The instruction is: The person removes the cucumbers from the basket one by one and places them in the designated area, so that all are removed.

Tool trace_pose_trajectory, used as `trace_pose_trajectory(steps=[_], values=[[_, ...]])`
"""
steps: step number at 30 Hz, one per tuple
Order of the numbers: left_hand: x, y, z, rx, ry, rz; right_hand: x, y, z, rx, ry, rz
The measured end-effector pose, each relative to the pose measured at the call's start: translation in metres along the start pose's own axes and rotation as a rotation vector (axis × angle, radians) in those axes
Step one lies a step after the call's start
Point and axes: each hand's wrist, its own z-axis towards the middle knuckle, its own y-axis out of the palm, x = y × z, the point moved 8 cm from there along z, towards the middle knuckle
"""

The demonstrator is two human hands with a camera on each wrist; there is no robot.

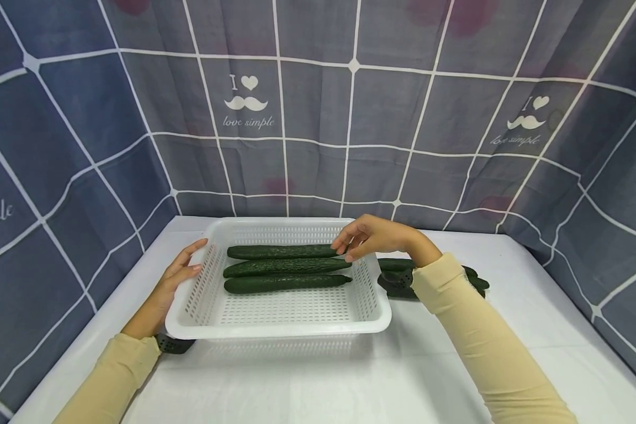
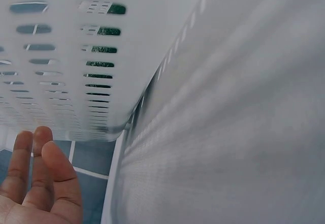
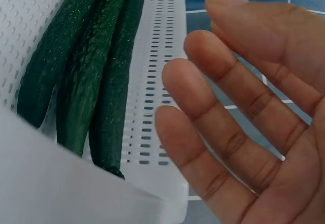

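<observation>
A white perforated plastic basket [image 1: 281, 331] holds three dark green cucumbers [image 1: 286, 267], laid side by side toward its far half. Along the basket's left rim rests my left hand [image 1: 172, 280], its fingers extended; in the left wrist view these fingers [image 2: 61, 178] are straight beside the slotted wall. Over the basket's right end hovers my right hand [image 1: 373, 235], near the tips of the cucumbers. Its fingers [image 3: 205, 137] are loosely bent and apart in the right wrist view, with nothing between them.
More cucumbers [image 1: 477, 280] lie on the white table [image 1: 275, 388] to the right of the basket, partly hidden by my right forearm. A blue-grey checked curtain [image 1: 318, 112] encloses the back and sides. Black wrist cameras [image 1: 175, 344] sit under both sleeves.
</observation>
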Motion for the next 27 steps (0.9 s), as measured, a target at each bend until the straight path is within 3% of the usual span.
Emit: trace_pose_trajectory(steps=[12,27], values=[[0.001,0.0,0.0,0.014,-0.02,0.018,0.004,0.016,0.029,-0.029,-0.01,-0.063],[-0.001,-0.003,0.0,0.02,-0.016,0.014,0.011,0.036,0.065,-0.067,0.038,-0.033]])
